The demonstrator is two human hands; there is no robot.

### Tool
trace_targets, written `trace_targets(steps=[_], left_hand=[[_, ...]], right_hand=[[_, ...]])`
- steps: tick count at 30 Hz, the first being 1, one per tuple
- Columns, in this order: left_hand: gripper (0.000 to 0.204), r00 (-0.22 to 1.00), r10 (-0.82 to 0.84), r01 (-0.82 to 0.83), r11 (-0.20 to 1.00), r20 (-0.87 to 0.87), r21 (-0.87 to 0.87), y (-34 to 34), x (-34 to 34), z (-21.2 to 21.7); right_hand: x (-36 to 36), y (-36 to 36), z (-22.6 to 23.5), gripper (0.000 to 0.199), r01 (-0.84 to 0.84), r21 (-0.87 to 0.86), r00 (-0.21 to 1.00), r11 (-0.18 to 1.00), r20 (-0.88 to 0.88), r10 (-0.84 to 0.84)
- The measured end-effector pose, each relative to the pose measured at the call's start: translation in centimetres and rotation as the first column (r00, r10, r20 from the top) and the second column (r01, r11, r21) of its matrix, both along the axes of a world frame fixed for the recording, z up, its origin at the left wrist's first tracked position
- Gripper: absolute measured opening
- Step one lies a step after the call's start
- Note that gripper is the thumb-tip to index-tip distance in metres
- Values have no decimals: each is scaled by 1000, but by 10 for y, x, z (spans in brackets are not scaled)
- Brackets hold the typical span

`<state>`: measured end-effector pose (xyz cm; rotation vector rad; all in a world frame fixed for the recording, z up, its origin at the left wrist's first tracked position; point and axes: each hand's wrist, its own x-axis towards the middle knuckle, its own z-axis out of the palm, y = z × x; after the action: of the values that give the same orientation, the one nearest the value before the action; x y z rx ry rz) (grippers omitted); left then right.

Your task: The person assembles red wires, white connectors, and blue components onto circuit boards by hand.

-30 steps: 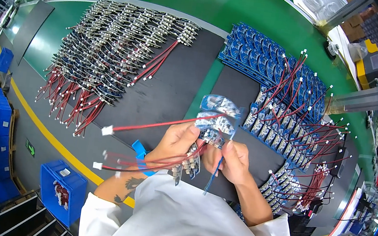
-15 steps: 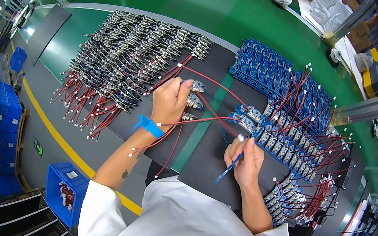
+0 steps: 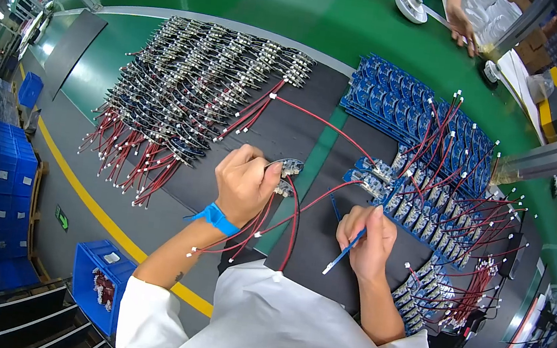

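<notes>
Wired circuit boards (image 3: 290, 167) are pinched at the fingertips of the left hand (image 3: 246, 182); a narrow blue strip (image 3: 344, 252) is pinched by the right hand (image 3: 368, 239). Board gathering seems underway; untangled red leads (image 3: 295, 227) are probably called for next.

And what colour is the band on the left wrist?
The wristband is bright blue; the head view shows it best.

Glossy green worktop (image 3: 102, 56) carries matt black mats (image 3: 291, 131) and smooth blue circuit boards (image 3: 387, 93).
Red wires (image 3: 483, 283) look plastic-coated, with hard white plastic connectors (image 3: 273, 96); at the worktop's near edge, a softly creased white cloth shirt (image 3: 315, 327).
</notes>
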<state>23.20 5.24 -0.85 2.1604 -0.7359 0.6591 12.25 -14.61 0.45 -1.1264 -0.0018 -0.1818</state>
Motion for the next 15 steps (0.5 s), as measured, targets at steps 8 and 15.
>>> trace_targets(steps=[8, 15], left_hand=[[14, 993, -13, -2, 992, 118, 127, -2, 12, 3], [16, 987, -159, 160, 984, -27, 75, 23, -2, -1]], right_hand=[[-3, 0, 3, 49, -20, 23, 1000, 1000, 9, 19], [-3, 0, 8, 49, -42, 41, 999, 998, 16, 42]])
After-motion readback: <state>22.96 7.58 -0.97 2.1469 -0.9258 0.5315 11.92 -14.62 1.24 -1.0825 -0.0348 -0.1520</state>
